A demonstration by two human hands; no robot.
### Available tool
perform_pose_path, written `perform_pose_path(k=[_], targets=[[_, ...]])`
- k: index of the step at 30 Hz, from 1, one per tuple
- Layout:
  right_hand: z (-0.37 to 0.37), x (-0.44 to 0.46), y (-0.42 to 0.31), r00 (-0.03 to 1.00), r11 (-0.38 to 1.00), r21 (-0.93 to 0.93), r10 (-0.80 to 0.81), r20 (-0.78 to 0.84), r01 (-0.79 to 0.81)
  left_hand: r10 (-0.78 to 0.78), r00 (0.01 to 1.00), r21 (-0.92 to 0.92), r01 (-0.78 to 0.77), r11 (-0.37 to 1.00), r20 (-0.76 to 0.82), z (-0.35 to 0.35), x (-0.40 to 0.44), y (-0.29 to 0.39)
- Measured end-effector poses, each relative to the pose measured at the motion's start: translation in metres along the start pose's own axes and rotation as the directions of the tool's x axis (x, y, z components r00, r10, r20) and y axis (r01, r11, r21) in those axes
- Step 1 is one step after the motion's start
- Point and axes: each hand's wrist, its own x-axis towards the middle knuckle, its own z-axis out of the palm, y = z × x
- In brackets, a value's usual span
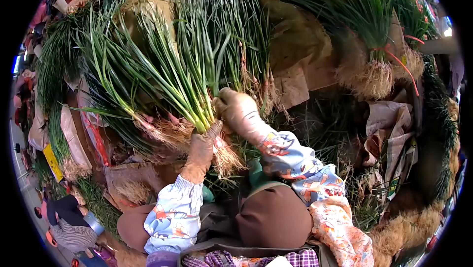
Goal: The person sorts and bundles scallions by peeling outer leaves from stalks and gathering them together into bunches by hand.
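A bunch of long green stalks (182, 84) with pale, hairy roots is held upright and tilted left in front of the knees. My left hand (201, 151) is wrapped round its lower stems, just above the roots (227, 158). Beside it, my right hand (235, 112) has its fingers closed at the right edge of the bunch; what they pinch is too small to make out. Loose stalks with pinkish bulbs (148, 123) lie to the left. More green stalks (246, 35) are laid out beyond the hands.
Tied bundles with red string (377, 70) stand at the upper right. Brown sacking (300, 35) lies beyond the hands, crumpled sacks (389, 124) at the right. A yellow tag (52, 162) is at the left. Another person (74, 230) sits at the lower left.
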Motion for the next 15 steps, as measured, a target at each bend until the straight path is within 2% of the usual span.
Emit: perform_pose_path(k=[1,2,4,5,6,7,8,9,10,12,13,14,15], targets=[[0.012,0.001,0.003,0.964,0.92,-0.355,-0.226,-0.141,0.164,0.048,0.999,-0.008,-0.048,0.999,-0.021,0.003,-0.001,0.001],[0.018,0.006,0.008,0.931,0.883,-0.445,-0.278,-0.235,0.151,0.091,0.995,-0.015,-0.092,0.996,-0.042,0.004,-0.003,0.001],[0.028,0.022,0.039,0.799,0.905,-0.389,-0.359,-0.482,0.172,0.012,1.0,-0.025,-0.012,1.0,0.024,-0.011,0.005,-0.006],[0.016,0.052,0.068,0.966,0.894,-0.426,0.03,-0.257,-0.141,-0.021,0.999,0.042,0.022,0.999,-0.035,-0.001,-0.016,0.022],[0.001,0.045,0.091,0.883,0.884,0.459,0.284,-0.374,-0.09,0.16,0.969,-0.226,-0.116,0.967,0.189,-0.006,-0.006,0.008],[-0.015,0.038,0.114,0.867,0.94,0.334,0.226,-0.443,-0.074,0.134,0.965,-0.261,-0.072,0.963,0.226,-0.006,-0.012,0.021],[-0.018,0.036,0.145,0.829,0.992,-0.113,-0.023,-0.558,-0.049,0.106,0.96,-0.295,-0.026,0.955,0.258,-0.005,-0.02,0.033],[-0.015,0.038,0.173,0.942,0.95,-0.312,-0.124,-0.312,0.022,0.182,0.928,-0.471,-0.007,0.882,0.327,-0.008,-0.014,0.024],[-0.018,0.031,0.171,0.976,0.879,-0.444,-0.215,-0.04,0.175,0.146,0.93,-0.576,0.082,0.813,0.337,-0.013,-0.01,0.019],[-0.029,0.025,0.168,0.968,0.762,-0.603,-0.238,0.077,0.235,0.126,0.928,-0.669,0.155,0.727,0.351,-0.016,-0.003,0.011],[-0.036,0.019,0.144,0.959,0.69,-0.669,-0.244,0.144,0.276,0.139,0.935,-0.668,0.125,0.733,0.327,-0.013,-0.009,0.015],[-0.037,0.012,0.124,0.946,0.619,-0.717,-0.237,0.219,0.321,0.206,0.909,-0.603,0.059,0.795,0.361,-0.021,-0.005,0.016],[-0.045,0.021,0.098,0.971,0.796,-0.596,-0.211,-0.112,0.105,0.424,0.73,-0.652,0.039,0.758,0.537,-0.031,0.008,0.016]])
